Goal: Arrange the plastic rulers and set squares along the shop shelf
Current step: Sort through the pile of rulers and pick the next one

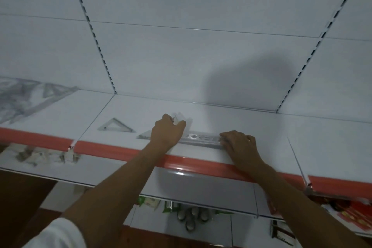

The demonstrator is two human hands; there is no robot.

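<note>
Both arms reached over the red edge (124,150) of the white shelf (261,127). The left hand (168,132) curled round the top of a clear set square (179,120) and held it. The right hand (238,143) lay with its fingers (225,141) bent down on one end of a clear ruler (198,139). The ruler lay flat between the two hands. Another set square (115,126) lay flat to the left, apart from the hands. More set squares (24,100) lay in a blurry heap far left.
</note>
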